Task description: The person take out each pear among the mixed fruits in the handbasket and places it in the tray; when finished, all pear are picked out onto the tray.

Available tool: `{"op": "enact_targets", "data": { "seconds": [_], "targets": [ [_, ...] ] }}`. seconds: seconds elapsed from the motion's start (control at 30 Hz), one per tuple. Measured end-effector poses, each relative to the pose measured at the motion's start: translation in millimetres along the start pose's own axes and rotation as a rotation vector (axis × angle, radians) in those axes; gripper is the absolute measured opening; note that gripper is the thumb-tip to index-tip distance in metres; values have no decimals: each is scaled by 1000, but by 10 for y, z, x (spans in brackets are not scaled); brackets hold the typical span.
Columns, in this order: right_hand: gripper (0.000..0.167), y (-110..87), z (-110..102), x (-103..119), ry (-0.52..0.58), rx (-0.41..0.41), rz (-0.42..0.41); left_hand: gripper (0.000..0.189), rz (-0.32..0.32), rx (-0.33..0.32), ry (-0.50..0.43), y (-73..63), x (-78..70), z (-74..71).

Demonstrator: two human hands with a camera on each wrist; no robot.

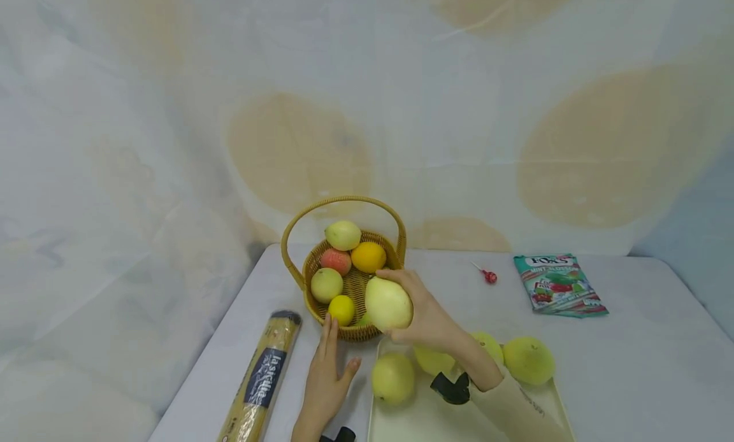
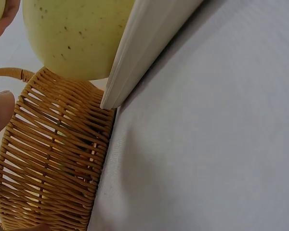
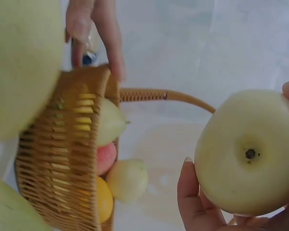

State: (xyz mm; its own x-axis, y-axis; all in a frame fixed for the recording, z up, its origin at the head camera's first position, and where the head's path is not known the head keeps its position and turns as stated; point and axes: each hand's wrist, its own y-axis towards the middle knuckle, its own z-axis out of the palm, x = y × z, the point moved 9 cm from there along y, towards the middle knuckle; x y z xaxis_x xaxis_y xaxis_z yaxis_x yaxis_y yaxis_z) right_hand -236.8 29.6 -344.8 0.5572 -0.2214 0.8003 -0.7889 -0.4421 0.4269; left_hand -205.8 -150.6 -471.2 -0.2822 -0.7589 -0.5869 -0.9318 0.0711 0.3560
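Observation:
My right hand (image 1: 421,311) grips a pale yellow pear (image 3: 248,151), holding it over the front right of a wicker basket (image 1: 312,308). The pear's dark blossom end shows in the right wrist view. My left hand (image 1: 328,378) rests at the basket's front rim with its fingers straight. Inside the basket are a pale pear (image 1: 343,235), a red fruit (image 1: 336,262), an orange (image 1: 369,257), a greenish pear (image 1: 327,285) and a small yellow fruit (image 1: 341,310). Something green at the basket's bottom is partly hidden behind the held pear.
A cream tray (image 1: 424,423) in front of the basket bears several yellow-green pears, among them one (image 1: 393,378) at its left; my right forearm crosses above it. A spaghetti packet (image 1: 260,378) lies to the left. At the right are a red lollipop (image 1: 490,276) and a candy bag (image 1: 559,286).

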Motion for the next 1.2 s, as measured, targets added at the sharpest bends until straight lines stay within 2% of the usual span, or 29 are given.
{"op": "enact_targets", "data": {
  "seconds": [0.13, 0.27, 0.53, 0.77, 0.83, 0.9, 0.97, 1.03, 1.13, 1.2],
  "targets": [
    [90, -167, 93, -50, 35, 51, 44, 86, -8, 2, -18, 2, 3, 10],
    [91, -268, 148, -94, 10, 68, 92, 86, -9, 1, -34, 14, 8, 25],
    [96, -505, 251, -78, 16, 116, 80, 86, 9, -12, -16, 3, -1, 22],
    [91, -735, 372, -66, 37, 188, 127, 85, 35, -24, -24, 4, -28, -5],
    [88, -779, 383, -43, 31, 170, 93, 86, 37, -26, -23, 0, -33, -6],
    [86, -820, 405, 6, 32, 150, 17, 86, 32, -26, -19, -4, -32, -7],
    [81, -871, 465, 51, 80, 163, -55, 86, 28, -24, -16, -7, -29, -9],
    [76, -926, 568, 52, 186, 233, -64, 86, 18, -18, -20, -5, -24, -12],
    [71, -1013, 768, -63, 365, 380, 81, 85, 10, -12, -24, -3, -21, -9],
    [67, -1065, 865, -141, 413, 438, 160, 85, 8, -10, -23, -3, -22, -3]
  ]
}}
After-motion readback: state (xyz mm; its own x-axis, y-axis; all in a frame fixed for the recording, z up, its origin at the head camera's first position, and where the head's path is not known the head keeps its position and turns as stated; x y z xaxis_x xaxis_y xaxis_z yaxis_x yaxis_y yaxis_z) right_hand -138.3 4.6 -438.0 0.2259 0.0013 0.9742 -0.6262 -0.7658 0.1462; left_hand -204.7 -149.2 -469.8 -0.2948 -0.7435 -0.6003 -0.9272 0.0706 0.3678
